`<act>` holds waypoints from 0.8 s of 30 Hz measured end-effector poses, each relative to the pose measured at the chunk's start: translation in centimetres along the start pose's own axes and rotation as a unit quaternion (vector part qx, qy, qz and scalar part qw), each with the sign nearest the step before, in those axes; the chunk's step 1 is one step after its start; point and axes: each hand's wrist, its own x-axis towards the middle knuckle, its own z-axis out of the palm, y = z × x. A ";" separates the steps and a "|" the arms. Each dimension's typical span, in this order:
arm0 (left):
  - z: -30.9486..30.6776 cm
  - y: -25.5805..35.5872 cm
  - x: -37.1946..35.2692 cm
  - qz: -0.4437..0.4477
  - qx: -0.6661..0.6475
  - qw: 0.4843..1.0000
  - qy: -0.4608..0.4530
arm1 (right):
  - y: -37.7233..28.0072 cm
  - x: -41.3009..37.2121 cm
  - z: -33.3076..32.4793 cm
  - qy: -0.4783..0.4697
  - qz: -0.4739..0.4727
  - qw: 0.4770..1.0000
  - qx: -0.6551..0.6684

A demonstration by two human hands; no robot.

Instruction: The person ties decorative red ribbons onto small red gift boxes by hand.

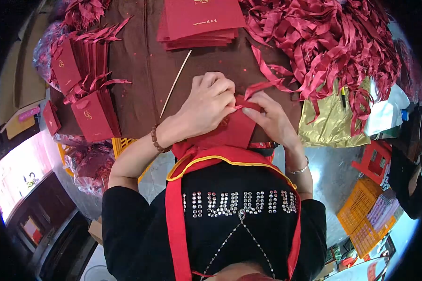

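Closest to the lens, at the bottom of the frame, sits a black rhinestone top [239,203] under a red apron [176,220]. Just above it, at the centre, both hands meet on a red paper bag [232,133], which lies at the near edge of the brown table [140,70]. The left hand [206,107], with a bead bracelet at the wrist, has its fingers curled tight and pinches the bag's top edge. The right hand [273,121] nips the same edge between thumb and forefinger, where a red ribbon [258,86] trails off. A thin wooden stick [175,84] lies just left of the hands. Stacked red bags [199,21] sit top centre, loose ribbons [323,42] are heaped upper right, and finished bags [86,70] stand upper left
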 end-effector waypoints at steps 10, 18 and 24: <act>-2.5 -2.9 -0.1 -0.084 -0.143 0.985 0.040 | -0.3 -0.1 -0.3 -0.010 0.006 1.000 0.007; -1.7 -5.0 0.9 -0.278 -0.334 0.891 -0.133 | -0.8 0.1 0.0 -0.012 -0.045 0.999 -0.004; -0.9 -6.6 0.9 -0.356 -0.584 0.715 0.147 | 0.0 -0.6 0.9 -0.056 0.106 0.976 0.182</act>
